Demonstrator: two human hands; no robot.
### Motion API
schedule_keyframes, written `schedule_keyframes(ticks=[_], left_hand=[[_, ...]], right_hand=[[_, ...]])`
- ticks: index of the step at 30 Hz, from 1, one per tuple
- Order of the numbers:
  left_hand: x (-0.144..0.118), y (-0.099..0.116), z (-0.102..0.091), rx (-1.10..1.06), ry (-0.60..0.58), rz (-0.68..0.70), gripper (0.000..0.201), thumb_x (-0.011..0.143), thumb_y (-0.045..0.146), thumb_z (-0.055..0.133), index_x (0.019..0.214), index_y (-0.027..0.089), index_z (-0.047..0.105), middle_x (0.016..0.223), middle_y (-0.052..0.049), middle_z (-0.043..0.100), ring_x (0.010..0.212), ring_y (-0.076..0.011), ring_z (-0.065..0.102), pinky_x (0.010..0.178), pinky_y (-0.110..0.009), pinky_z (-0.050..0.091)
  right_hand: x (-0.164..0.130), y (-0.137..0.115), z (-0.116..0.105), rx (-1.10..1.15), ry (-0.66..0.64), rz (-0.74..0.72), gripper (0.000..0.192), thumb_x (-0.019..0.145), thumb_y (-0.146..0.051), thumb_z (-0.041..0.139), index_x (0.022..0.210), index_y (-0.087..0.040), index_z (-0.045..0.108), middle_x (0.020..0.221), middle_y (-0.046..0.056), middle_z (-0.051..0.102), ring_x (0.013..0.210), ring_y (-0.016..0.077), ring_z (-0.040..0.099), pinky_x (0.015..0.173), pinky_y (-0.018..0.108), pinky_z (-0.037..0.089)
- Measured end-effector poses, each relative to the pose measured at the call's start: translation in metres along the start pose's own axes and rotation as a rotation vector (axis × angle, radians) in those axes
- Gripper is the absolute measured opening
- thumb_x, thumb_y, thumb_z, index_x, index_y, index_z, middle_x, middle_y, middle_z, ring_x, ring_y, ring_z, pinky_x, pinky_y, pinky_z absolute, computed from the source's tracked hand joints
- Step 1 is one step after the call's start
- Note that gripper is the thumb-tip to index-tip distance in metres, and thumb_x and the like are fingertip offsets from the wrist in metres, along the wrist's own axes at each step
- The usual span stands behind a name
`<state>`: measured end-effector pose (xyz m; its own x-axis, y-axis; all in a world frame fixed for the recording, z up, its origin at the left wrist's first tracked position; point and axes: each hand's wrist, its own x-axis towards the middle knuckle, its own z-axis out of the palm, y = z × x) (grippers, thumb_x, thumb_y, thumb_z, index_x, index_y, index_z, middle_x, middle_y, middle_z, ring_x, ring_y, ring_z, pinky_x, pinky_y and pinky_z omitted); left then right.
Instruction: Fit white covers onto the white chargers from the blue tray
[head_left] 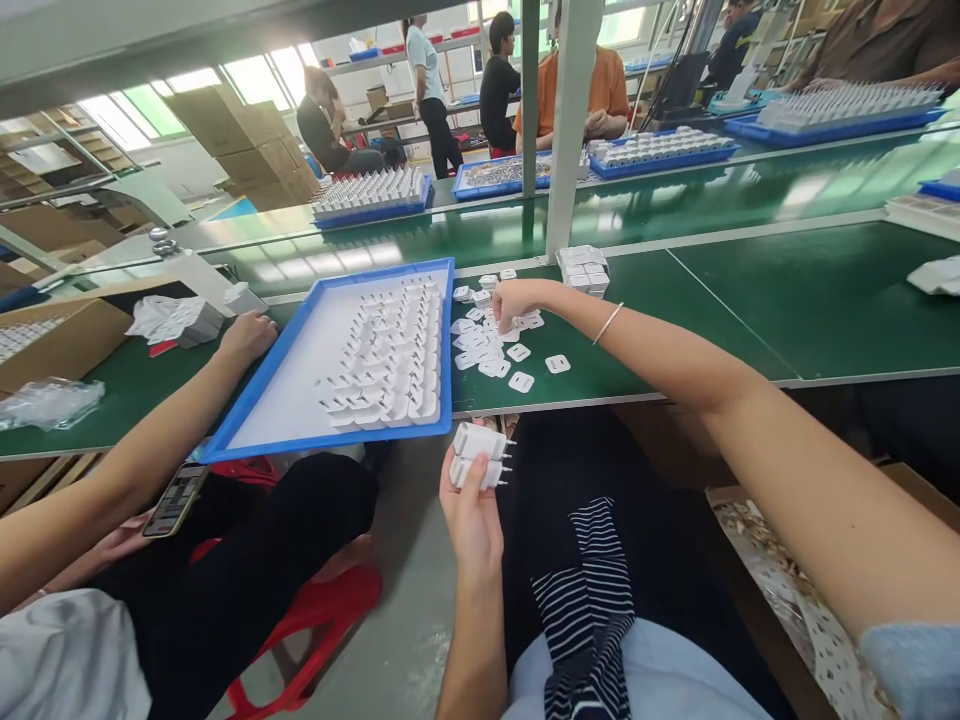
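Observation:
Two white plug chargers (480,442) lie side by side in my left hand (474,520), held below the bench edge with their metal pins pointing right. The thumb presses across them. My right hand (516,298) reaches down into a loose pile of small white square charger covers (480,348) on the green bench. Its fingers are bent and pinched together at the pile; what is between the fingertips is hidden. A few single covers (557,364) lie apart to the right. Left of the pile is a blue-rimmed tray (451,370) holding rows of white chargers (390,360), pins up.
A co-worker's hand (251,335) rests at the tray's left edge; another hand holds a phone (176,500). A wrapped white stack (583,270) stands behind my right hand, beside a metal post (568,130). Across the bench are more blue trays (664,155) and people.

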<state>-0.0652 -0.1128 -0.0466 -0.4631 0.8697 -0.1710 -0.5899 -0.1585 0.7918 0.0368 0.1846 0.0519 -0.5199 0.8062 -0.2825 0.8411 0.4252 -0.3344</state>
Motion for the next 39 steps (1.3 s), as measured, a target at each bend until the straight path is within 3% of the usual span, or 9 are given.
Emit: schedule_keyframes(ticks=[4,10,14,20,25,28,33,39], left_hand=[[-0.001,-0.003,0.002,0.008,-0.003,0.001,0.045,0.078,0.025,0.083,0.121,0.019,0.072,0.128,-0.01,0.073,0.118,-0.0237,0.069,0.101,-0.029,0.052],[-0.001,-0.006,0.006,0.015,0.001,-0.048,0.045,0.076,0.023,0.084,0.119,0.018,0.072,0.126,-0.01,0.074,0.118,-0.0226,0.069,0.101,-0.028,0.052],[-0.001,-0.007,0.009,0.035,0.028,-0.067,0.046,0.074,0.024,0.085,0.118,0.018,0.072,0.125,-0.01,0.074,0.116,-0.0225,0.07,0.1,-0.028,0.052],[-0.001,-0.008,0.013,0.062,0.003,-0.056,0.05,0.073,0.024,0.086,0.12,0.018,0.071,0.127,-0.011,0.073,0.119,-0.025,0.069,0.1,-0.03,0.053],[0.0,-0.01,0.017,0.082,-0.022,-0.051,0.05,0.073,0.023,0.086,0.121,0.018,0.071,0.127,-0.012,0.073,0.12,-0.0249,0.069,0.101,-0.03,0.052],[0.002,-0.014,0.022,0.052,-0.086,-0.052,0.051,0.074,0.025,0.085,0.123,0.019,0.071,0.128,-0.012,0.072,0.121,-0.0261,0.068,0.103,-0.032,0.052],[0.01,-0.018,0.041,0.029,-0.233,-0.041,0.052,0.07,0.034,0.088,0.118,0.018,0.074,0.127,-0.015,0.072,0.117,-0.0308,0.07,0.1,-0.038,0.055],[0.038,-0.016,0.088,0.074,-0.344,0.03,0.047,0.066,0.028,0.09,0.11,0.019,0.076,0.133,-0.013,0.068,0.124,-0.0279,0.064,0.099,-0.033,0.054]], right_hand=[[-0.004,0.009,-0.007,0.029,-0.036,-0.029,0.038,0.062,-0.033,0.093,0.091,-0.017,0.076,0.088,0.006,0.071,0.083,0.0218,0.064,0.067,0.029,0.046],[-0.005,0.015,-0.006,0.056,0.002,-0.042,0.023,0.078,-0.031,0.081,0.095,-0.017,0.076,0.093,0.007,0.072,0.082,0.0197,0.063,0.066,0.028,0.044],[-0.001,0.009,-0.001,0.03,0.012,-0.022,0.027,0.069,-0.029,0.088,0.088,-0.014,0.075,0.097,0.009,0.072,0.09,0.0244,0.064,0.068,0.03,0.044],[-0.006,-0.002,-0.003,0.039,-0.041,-0.034,0.031,0.057,-0.026,0.095,0.075,-0.013,0.074,0.085,0.008,0.07,0.09,0.0282,0.066,0.074,0.035,0.047],[-0.021,0.003,-0.003,0.182,0.047,-0.063,0.035,0.052,-0.012,0.095,0.081,-0.013,0.075,0.089,0.008,0.071,0.093,0.0288,0.066,0.076,0.034,0.048],[-0.033,0.015,-0.001,0.346,0.138,-0.096,0.034,0.058,-0.013,0.092,0.088,-0.013,0.076,0.094,0.008,0.073,0.091,0.0256,0.066,0.077,0.033,0.049],[-0.056,0.042,0.007,0.682,0.29,-0.129,0.02,0.069,-0.018,0.085,0.086,-0.012,0.077,0.086,0.007,0.075,0.086,0.0212,0.068,0.08,0.032,0.053],[-0.097,0.064,0.017,0.99,0.402,-0.143,0.025,0.065,-0.027,0.087,0.083,-0.015,0.075,0.084,0.006,0.076,0.08,0.0173,0.068,0.08,0.032,0.055]])
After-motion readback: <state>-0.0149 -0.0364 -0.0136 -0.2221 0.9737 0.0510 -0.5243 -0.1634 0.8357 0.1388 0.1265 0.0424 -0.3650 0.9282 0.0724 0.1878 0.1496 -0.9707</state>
